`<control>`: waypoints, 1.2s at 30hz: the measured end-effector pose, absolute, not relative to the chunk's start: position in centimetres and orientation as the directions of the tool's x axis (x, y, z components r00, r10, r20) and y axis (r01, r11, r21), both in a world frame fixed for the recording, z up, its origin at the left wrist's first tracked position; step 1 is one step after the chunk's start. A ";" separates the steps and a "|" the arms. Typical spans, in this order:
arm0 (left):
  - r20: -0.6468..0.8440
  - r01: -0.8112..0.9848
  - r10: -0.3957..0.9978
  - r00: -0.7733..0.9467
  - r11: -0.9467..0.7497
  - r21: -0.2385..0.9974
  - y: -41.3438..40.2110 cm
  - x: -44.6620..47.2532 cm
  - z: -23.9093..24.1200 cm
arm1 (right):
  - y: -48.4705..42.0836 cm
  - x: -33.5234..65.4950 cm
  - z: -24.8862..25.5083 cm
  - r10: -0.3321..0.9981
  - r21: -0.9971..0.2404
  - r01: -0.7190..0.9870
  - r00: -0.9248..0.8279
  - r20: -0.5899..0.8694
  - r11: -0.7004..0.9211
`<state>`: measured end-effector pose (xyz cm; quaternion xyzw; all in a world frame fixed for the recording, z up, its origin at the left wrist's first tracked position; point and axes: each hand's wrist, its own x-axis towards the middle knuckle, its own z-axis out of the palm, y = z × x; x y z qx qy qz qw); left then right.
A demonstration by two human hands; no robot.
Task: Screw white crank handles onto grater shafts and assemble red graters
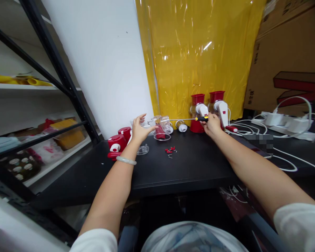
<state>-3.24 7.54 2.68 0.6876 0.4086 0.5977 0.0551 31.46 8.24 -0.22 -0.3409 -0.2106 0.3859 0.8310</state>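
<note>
My left hand (140, 130) grips a clear plastic housing (161, 127) with a red part inside, held just above the black table (173, 168). My right hand (212, 125) is closed round the yellow-and-black handle of a screwdriver (191, 119). Its thin shaft runs left toward the clear housing. A pale bangle sits on my left wrist. Small red parts and screws (170, 151) lie loose on the table between my arms.
Two upright red-and-white grinder units (208, 108) stand at the back by a yellow plastic sheet. More red units (118, 141) lie at the left. White cables and power strips (280, 122) spread at the right. A metal shelf rack (42, 140) stands left, cardboard boxes right.
</note>
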 end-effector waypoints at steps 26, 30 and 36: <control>0.314 -0.322 0.930 -0.191 -0.362 0.875 8.0 -0.7 1.2 | 8.8 31.7 -0.1 0.746 -0.650 -0.543 0.663 0.055 0.531; 0.248 -0.395 0.960 -0.132 -0.281 0.875 7.3 -0.4 1.1 | 8.9 31.7 -0.2 0.737 -0.653 -0.528 0.673 0.068 0.542; 0.342 -0.360 0.939 0.035 -0.307 0.881 6.0 -0.1 1.2 | 8.5 31.1 -0.2 0.762 -0.647 -0.530 0.636 0.124 0.548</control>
